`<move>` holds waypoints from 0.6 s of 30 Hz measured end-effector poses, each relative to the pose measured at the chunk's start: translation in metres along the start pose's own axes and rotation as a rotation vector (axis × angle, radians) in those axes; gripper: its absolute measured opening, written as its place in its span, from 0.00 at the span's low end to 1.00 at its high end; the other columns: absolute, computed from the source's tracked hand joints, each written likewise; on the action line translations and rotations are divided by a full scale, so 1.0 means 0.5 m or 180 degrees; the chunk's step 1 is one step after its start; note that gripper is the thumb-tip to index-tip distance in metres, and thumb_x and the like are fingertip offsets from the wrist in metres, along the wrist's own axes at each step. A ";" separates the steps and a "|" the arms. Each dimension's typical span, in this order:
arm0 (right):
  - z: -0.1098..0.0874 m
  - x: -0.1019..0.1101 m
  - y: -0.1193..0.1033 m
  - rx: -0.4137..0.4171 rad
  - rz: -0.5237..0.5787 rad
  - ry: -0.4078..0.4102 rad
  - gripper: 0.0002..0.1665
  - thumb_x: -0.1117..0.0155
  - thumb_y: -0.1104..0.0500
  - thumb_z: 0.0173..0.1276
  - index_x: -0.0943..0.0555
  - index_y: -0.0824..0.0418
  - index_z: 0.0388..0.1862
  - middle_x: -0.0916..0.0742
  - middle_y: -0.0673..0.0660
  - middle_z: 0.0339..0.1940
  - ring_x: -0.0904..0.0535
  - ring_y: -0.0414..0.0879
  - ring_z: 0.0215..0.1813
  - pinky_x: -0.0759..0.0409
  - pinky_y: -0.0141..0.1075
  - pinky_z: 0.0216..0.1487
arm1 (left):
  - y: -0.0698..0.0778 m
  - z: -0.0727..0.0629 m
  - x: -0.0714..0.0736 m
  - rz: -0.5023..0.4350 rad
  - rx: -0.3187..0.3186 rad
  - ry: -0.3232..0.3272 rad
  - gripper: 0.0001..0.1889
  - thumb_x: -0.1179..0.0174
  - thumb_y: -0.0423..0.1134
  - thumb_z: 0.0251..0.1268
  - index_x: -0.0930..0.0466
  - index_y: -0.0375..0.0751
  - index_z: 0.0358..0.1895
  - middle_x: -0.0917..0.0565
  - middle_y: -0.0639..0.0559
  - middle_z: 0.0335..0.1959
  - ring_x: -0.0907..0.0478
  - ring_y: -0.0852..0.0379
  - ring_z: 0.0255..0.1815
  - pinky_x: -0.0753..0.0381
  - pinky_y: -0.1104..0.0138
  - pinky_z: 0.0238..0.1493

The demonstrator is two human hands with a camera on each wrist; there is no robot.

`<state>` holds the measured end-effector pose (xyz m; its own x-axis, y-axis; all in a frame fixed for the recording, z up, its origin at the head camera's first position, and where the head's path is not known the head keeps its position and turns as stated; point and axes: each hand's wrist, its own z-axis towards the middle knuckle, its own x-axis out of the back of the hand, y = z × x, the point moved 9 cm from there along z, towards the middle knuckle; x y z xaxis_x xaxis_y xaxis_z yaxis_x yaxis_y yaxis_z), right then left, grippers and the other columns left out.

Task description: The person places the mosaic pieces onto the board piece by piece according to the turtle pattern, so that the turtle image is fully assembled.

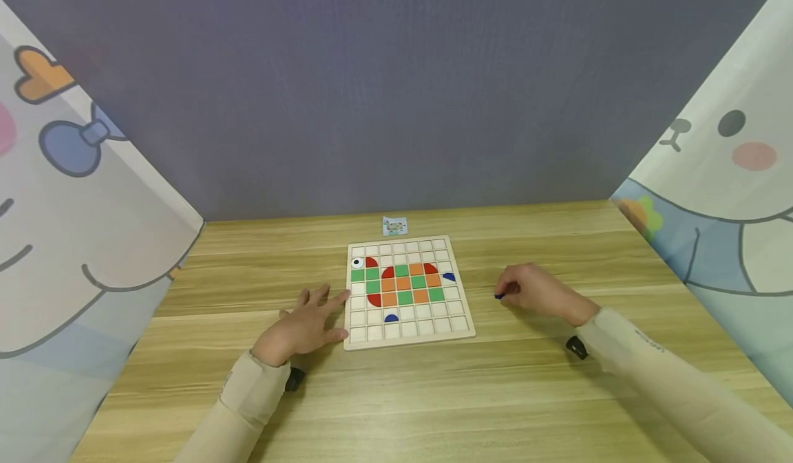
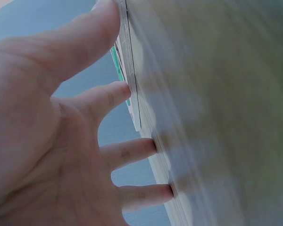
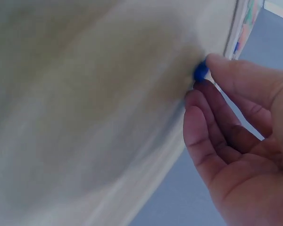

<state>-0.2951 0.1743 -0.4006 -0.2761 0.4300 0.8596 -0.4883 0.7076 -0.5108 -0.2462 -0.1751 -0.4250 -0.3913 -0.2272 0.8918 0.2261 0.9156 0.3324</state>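
Observation:
A square wooden grid board [image 1: 461, 322] lies mid-table, its cells partly filled with green, orange and red tiles, a white eye tile [image 1: 357, 263] and two blue pieces, one a half-round tile [image 1: 392, 318]. My left hand [image 1: 306, 329] is spread beside the board's left side, thumb and index finger at its edge; in the left wrist view the fingers [image 2: 127, 153] are straight. To the right of the board, my right hand [image 1: 539, 291] pinches a small blue tile [image 3: 201, 71] between thumb and fingers, low over the table. Fingers hide most of that tile's shape.
Behind the board lies a small picture card [image 1: 394, 226]. The wood-grain table [image 1: 396, 401] meets a grey wall [image 1: 396, 105] at the back. Printed cartoon panels stand on both sides. Each wrist wears a dark strap [image 1: 577, 347].

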 end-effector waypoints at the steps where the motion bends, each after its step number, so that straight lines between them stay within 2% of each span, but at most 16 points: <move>1: 0.000 -0.002 0.001 0.0001 -0.0001 -0.0004 0.10 0.31 0.72 0.55 0.16 0.58 0.33 0.16 0.47 0.32 0.20 0.40 0.35 0.21 0.33 0.35 | 0.000 0.000 0.000 0.0001 0.0003 0.0002 0.38 0.42 0.54 0.64 0.48 0.53 0.75 0.52 0.36 0.74 0.57 0.23 0.68 0.50 0.24 0.48; 5: 0.003 0.000 -0.015 0.0089 -0.0053 0.0081 0.09 0.31 0.72 0.55 0.15 0.59 0.32 0.16 0.47 0.30 0.22 0.38 0.33 0.22 0.32 0.33 | 0.000 0.000 0.000 0.0015 0.0001 0.0007 0.38 0.42 0.54 0.64 0.48 0.54 0.75 0.52 0.36 0.74 0.57 0.23 0.68 0.50 0.24 0.48; 11: 0.020 0.003 -0.101 0.0569 -0.0126 0.0240 0.08 0.30 0.70 0.55 0.13 0.58 0.30 0.18 0.45 0.28 0.26 0.34 0.27 0.25 0.30 0.26 | -0.001 0.000 0.000 0.0013 0.0017 0.0005 0.38 0.42 0.55 0.64 0.48 0.54 0.75 0.52 0.36 0.74 0.57 0.23 0.68 0.50 0.24 0.48; 14: 0.035 -0.014 -0.134 0.0658 -0.0049 0.0206 0.07 0.28 0.69 0.55 0.13 0.58 0.30 0.18 0.45 0.28 0.28 0.34 0.26 0.26 0.30 0.25 | -0.002 0.000 0.001 0.0011 0.0029 0.0008 0.39 0.42 0.55 0.63 0.48 0.55 0.75 0.52 0.37 0.74 0.57 0.23 0.69 0.50 0.24 0.48; 18: 0.060 -0.045 -0.159 0.0637 0.0039 0.0062 0.06 0.28 0.67 0.55 0.13 0.58 0.30 0.19 0.44 0.28 0.27 0.35 0.28 0.25 0.30 0.28 | -0.002 0.000 0.001 0.0005 0.0035 0.0008 0.39 0.42 0.55 0.63 0.47 0.55 0.75 0.52 0.37 0.74 0.57 0.24 0.69 0.50 0.24 0.48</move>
<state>-0.2747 0.0915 -0.3787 -0.2679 0.4499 0.8519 -0.6405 0.5774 -0.5063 -0.2466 -0.1760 -0.4247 -0.3888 -0.2265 0.8930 0.2169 0.9196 0.3276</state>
